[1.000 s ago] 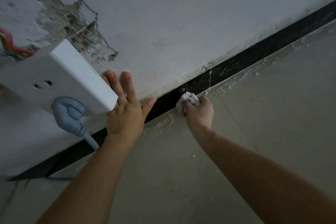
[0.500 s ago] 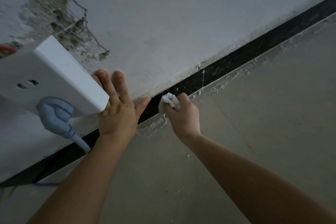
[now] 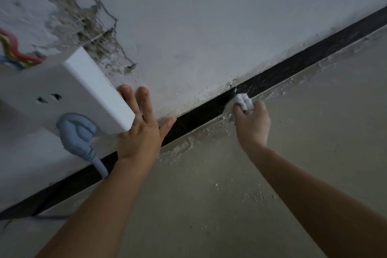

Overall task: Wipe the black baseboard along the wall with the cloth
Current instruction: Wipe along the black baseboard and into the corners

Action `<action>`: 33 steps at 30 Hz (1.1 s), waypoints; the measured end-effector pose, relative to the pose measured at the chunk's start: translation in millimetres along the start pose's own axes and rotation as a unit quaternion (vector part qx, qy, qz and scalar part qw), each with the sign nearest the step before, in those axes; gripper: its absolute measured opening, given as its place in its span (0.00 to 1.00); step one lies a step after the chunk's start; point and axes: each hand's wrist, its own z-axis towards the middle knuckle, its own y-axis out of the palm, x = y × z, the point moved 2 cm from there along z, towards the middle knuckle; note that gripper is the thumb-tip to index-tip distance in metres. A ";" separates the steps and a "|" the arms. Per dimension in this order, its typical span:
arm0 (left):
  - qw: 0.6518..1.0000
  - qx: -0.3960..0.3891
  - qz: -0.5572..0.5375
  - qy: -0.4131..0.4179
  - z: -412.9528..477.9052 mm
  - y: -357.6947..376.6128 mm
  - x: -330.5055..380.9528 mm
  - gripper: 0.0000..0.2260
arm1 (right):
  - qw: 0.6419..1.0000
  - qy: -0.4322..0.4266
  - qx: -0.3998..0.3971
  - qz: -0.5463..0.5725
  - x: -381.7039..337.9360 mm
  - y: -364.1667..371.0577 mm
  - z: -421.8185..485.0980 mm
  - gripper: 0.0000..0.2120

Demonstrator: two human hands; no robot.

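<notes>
A black baseboard (image 3: 297,63) runs diagonally along the foot of the white wall, from lower left to upper right. My right hand (image 3: 252,124) is closed around a small white cloth (image 3: 243,100) and presses it against the baseboard near the middle of the view. My left hand (image 3: 140,130) lies flat on the wall with fingers spread, just above the baseboard and next to the socket. The strip between my two hands looks darker and cleaner than the speckled strip to the right of the cloth.
A white socket box (image 3: 69,92) sticks out from the wall at left, with a grey-blue plug (image 3: 78,134) and cable in it. Coloured wires (image 3: 14,52) and cracked plaster (image 3: 88,21) lie above it. Plaster crumbs dot the beige floor (image 3: 209,205) along the baseboard.
My right hand slid the cloth left along the baseboard toward my left hand, then back to the right past where it began. My left hand stayed on the wall.
</notes>
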 end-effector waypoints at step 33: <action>0.990 0.084 -0.040 0.109 27.9 14.2 57.8 0.34 | 0.992 0.098 -0.022 0.073 13.4 36.7 1.3 0.05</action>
